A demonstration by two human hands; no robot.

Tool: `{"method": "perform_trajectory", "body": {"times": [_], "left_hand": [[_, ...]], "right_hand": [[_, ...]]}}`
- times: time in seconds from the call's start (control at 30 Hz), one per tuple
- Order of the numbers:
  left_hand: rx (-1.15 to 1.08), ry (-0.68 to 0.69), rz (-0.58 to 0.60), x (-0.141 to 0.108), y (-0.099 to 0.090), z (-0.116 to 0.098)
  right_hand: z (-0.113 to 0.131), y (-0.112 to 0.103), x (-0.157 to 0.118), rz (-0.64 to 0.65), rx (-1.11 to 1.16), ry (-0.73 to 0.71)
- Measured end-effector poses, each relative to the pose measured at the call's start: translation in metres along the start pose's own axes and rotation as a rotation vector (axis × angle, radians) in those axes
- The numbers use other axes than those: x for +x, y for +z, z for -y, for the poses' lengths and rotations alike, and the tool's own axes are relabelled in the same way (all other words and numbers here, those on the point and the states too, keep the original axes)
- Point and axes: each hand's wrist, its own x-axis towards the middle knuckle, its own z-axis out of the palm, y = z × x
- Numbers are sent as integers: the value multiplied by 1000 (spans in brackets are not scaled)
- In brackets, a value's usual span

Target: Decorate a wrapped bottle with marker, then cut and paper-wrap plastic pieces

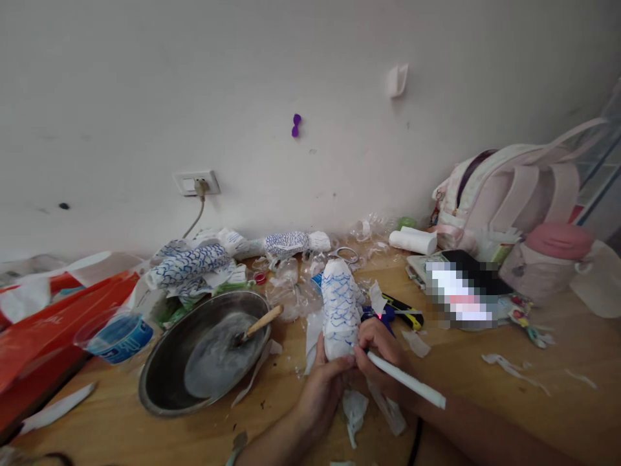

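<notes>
A white paper-covered fish-shaped form (341, 304) with blue scale lines stands tilted away from me above the table. My left hand (323, 388) is closed around its lower end from the left, thumb across the near side. My right hand (383, 356) grips a white marker pen (407, 380), its tip at the lower right of the form and its barrel slanting down to the right. The right fingers also touch the form's edge. The form's far side is hidden.
A metal bowl (160, 375) of cloudy liquid with a wooden-handled brush (262, 321) stands left. Behind lie more blue-scaled paper forms (194, 264), clear plastic scraps and a white roll (412, 241). A yellow-black cutter (405, 312), pink-lidded bottle (557, 243) and backpack (499, 188) are right.
</notes>
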Motion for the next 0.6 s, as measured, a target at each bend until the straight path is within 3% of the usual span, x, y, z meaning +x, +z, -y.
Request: {"method": "perform_trajectory", "body": {"times": [0.4, 0.6], "left_hand": [[53, -20, -51, 2, -3, -1], [45, -5, -11, 1, -5, 0]], "right_hand": [[-5, -5, 2, 48, 95, 352], [-10, -3, -3, -37, 210, 359]]}}
